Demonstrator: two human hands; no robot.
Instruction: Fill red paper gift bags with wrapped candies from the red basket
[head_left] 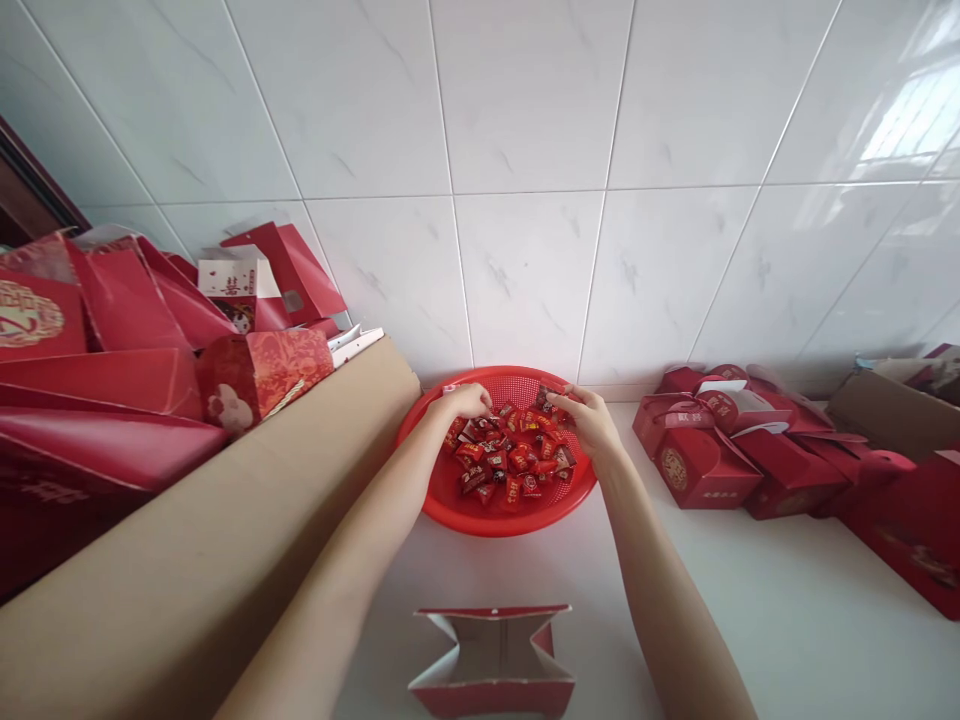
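Observation:
A red plastic basket (501, 523) with a perforated wall stands on the white table, holding many small candies (519, 460) in red and dark wrappers. Over its left side, my left hand (466, 402) is closed with the fingertips down at the candies; what is in the fingers is hidden. At the basket's right rim, my right hand (591, 420) pinches a dark-wrapped candy (546, 397) between thumb and fingers. Nearer to me, between my forearms, a red paper gift box (491, 697) stands upright with its top open and its pale inside showing.
On the left, a large cardboard box (225, 520) is filled with red gift boxes (150, 290). Several closed red gift boxes (705, 465) cluster on the right of the table. Another cardboard carton (877, 410) sits at far right. A white tiled wall (525, 270) rises behind the basket.

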